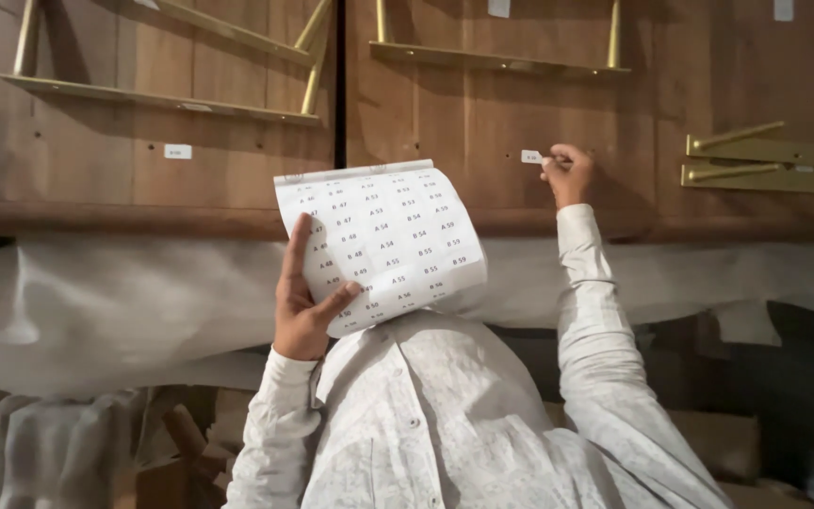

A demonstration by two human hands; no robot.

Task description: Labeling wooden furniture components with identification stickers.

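Wood panel (482,123): r. hand (567,174) on label (531,156)

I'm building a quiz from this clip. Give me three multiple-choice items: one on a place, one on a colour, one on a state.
1. Where is the right hand?
A. At a small white label on the wooden panel
B. On a brass bracket
C. Resting on the shirt

2. What colour are the brackets?
A. Black
B. Brass-gold
C. Blue

3. How is the label sheet in the left hand?
A. Rolled tight
B. Lying flat on a table
C. Held up, top edge curling

Answers: 1 A, fingertips meet the label; 2 B, they gleam gold; 3 C, thumb and fingers grip its lower corner.
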